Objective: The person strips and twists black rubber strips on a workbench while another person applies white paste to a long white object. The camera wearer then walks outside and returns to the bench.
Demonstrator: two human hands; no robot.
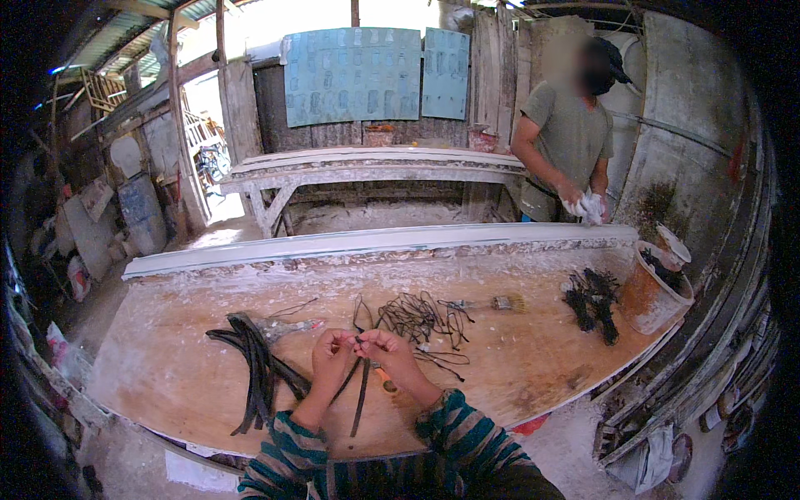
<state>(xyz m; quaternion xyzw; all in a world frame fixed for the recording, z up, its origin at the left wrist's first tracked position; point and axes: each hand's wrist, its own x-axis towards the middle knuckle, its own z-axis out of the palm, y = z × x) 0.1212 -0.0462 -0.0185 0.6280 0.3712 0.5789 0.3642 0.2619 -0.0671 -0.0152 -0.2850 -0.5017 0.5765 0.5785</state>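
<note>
Close together over the middle of the wooden board, my left hand (332, 356) and my right hand (389, 355) pinch a black strip (361, 396) between their fingertips. Its ends hang down below the fingers, and a thin black cord loop (362, 312) shows just beyond them. Beside my left hand lies a pile of flat black strips (257, 372). Past my right hand is a tangle of thin black cords (423, 323). An orange-handled tool (385, 381) lies partly hidden under my right hand.
A brush (507, 304) lies beyond the cords. At the right are black bundles (592, 303) and an orange bucket (652, 293) holding dark material. A long white moulding (375, 246) runs along the board's far edge. A co-worker (571, 137) stands behind it, handling something white.
</note>
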